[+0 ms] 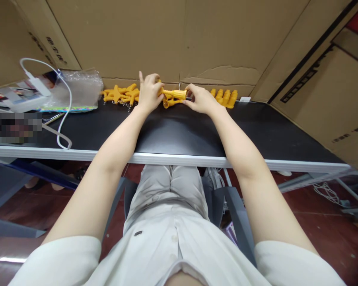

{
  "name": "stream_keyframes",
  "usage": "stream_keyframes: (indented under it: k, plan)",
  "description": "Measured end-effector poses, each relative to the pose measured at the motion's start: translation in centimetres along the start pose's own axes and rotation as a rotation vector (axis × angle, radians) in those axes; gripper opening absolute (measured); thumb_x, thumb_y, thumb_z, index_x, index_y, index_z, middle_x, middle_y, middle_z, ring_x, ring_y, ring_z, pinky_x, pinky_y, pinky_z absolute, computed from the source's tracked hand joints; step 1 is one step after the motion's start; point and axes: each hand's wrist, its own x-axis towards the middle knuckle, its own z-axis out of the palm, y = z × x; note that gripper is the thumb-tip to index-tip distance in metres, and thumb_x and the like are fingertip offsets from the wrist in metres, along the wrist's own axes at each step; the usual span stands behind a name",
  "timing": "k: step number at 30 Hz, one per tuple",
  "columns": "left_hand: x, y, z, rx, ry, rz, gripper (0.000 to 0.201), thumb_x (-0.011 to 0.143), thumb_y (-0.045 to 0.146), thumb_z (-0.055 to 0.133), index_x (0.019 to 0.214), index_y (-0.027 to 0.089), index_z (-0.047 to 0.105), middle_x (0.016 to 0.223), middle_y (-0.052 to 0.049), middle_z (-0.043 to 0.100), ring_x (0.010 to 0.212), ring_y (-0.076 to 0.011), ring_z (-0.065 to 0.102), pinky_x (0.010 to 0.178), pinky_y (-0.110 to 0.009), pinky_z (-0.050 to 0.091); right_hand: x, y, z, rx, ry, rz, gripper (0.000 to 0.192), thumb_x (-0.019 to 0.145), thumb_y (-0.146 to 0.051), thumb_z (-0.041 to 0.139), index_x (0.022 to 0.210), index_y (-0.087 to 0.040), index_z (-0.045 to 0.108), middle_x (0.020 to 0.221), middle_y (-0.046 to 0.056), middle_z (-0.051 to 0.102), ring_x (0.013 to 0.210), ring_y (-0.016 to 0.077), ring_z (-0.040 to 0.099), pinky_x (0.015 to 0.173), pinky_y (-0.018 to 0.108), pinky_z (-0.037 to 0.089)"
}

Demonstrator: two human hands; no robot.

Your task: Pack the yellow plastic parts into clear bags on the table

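Near the back of the black table, my left hand (149,92) is closed on the narrow end of an orange plastic piece with a flared end (178,94). The fingers of my right hand (202,99) are bent and pinch at its flared right end. Just below it lies a second orange flared piece (168,103), close to my right fingertips. Left of my left hand is a pile of orange star-shaped pieces (117,94), with small metal chains or coils showing at its front. Beyond my right hand, several ridged orange pieces (226,98) stand in a row.
Cardboard walls (179,39) enclose the back and sides of the table (179,135). At the left lie a clear plastic bag (79,89), a white cable (70,99) with an adapter (39,85), and papers. A small white tag (245,99) lies at the back right.
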Motion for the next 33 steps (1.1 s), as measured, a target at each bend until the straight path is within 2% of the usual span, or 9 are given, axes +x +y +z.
stream_keyframes:
  k: [2, 5, 10, 14, 19, 26, 29, 33]
  plan:
    - [-0.1, -0.4, -0.2, -0.035, 0.024, -0.064, 0.044, 0.088, 0.023, 0.069, 0.131, 0.033, 0.079, 0.141, -0.011, 0.072, 0.151, -0.0444, 0.053, 0.138, -0.071, 0.025, -0.1, 0.0, -0.1, -0.005, -0.004, 0.005, 0.048, 0.099, -0.047, 0.07, 0.141, -0.024, 0.064, 0.139, 0.016, 0.076, 0.13, 0.0394, 0.07, 0.115, 0.057, 0.055]
    - [-0.3, 0.0, -0.4, -0.09, -0.041, -0.172, 0.055, 0.088, 0.025, 0.068, 0.143, 0.028, 0.075, 0.136, -0.013, 0.075, 0.145, -0.0442, 0.06, 0.13, -0.063, 0.04, 0.0, 0.2, 0.0, -0.029, 0.003, -0.003, 0.047, 0.101, -0.045, 0.068, 0.142, -0.023, 0.063, 0.14, 0.016, 0.076, 0.133, 0.04, 0.069, 0.118, 0.058, 0.053]
    - [-0.6, 2.0, -1.6, 0.051, -0.17, -0.302, 0.066, 0.09, 0.026, 0.067, 0.156, 0.029, 0.069, 0.146, -0.013, 0.073, 0.147, -0.042, 0.061, 0.126, -0.053, 0.043, 0.6, 1.1, 0.8, -0.016, 0.031, -0.049, 0.047, 0.106, -0.053, 0.062, 0.14, -0.02, 0.062, 0.136, 0.018, 0.076, 0.131, 0.0426, 0.07, 0.118, 0.064, 0.052]
    - [-0.7, 2.4, -2.1, 0.107, -0.196, -0.296, 0.067, 0.091, 0.027, 0.066, 0.158, 0.029, 0.067, 0.149, -0.012, 0.073, 0.145, -0.039, 0.062, 0.124, -0.049, 0.045, 1.1, 1.7, 1.5, 0.016, 0.046, -0.031, 0.038, 0.11, -0.042, 0.054, 0.14, -0.02, 0.06, 0.133, 0.019, 0.076, 0.125, 0.0399, 0.072, 0.115, 0.06, 0.055]
    - [-0.7, 2.6, -1.9, 0.121, -0.219, -0.263, 0.064, 0.092, 0.026, 0.065, 0.156, 0.027, 0.069, 0.151, -0.012, 0.073, 0.143, -0.0387, 0.064, 0.122, -0.048, 0.047, 1.4, 2.2, 1.8, 0.011, 0.028, -0.047, 0.039, 0.101, -0.028, 0.065, 0.139, -0.02, 0.058, 0.133, 0.017, 0.073, 0.124, 0.0368, 0.072, 0.111, 0.055, 0.058]
    - [-0.8, 3.4, -2.4, 0.132, -0.231, -0.289, 0.061, 0.093, 0.025, 0.068, 0.154, 0.025, 0.07, 0.15, -0.012, 0.074, 0.143, -0.0393, 0.064, 0.12, -0.047, 0.048, 1.2, 1.9, 1.4, -0.096, 0.071, -0.078, 0.046, 0.101, -0.028, 0.064, 0.146, -0.021, 0.053, 0.149, 0.018, 0.061, 0.127, 0.0369, 0.07, 0.113, 0.056, 0.055]
    - [-0.8, 3.0, -2.2, 0.127, -0.223, -0.284, 0.057, 0.094, 0.027, 0.069, 0.152, 0.027, 0.071, 0.145, -0.012, 0.076, 0.139, -0.0382, 0.066, 0.118, -0.045, 0.049, 0.8, 1.0, 0.9, -0.118, 0.058, -0.084, 0.048, 0.104, -0.033, 0.06, 0.15, -0.02, 0.054, 0.155, 0.02, 0.062, 0.139, 0.039, 0.065, 0.119, 0.059, 0.05]
    - [-0.7, 2.5, -1.5, 0.133, -0.211, -0.243, 0.055, 0.093, 0.026, 0.069, 0.148, 0.026, 0.073, 0.14, -0.012, 0.078, 0.137, -0.0391, 0.067, 0.117, -0.047, 0.05, 0.5, -0.1, 0.6, -0.16, 0.062, -0.065, 0.049, 0.112, -0.036, 0.045, 0.156, -0.021, 0.056, 0.165, 0.02, 0.06, 0.157, 0.0401, 0.052, 0.131, 0.067, 0.034]
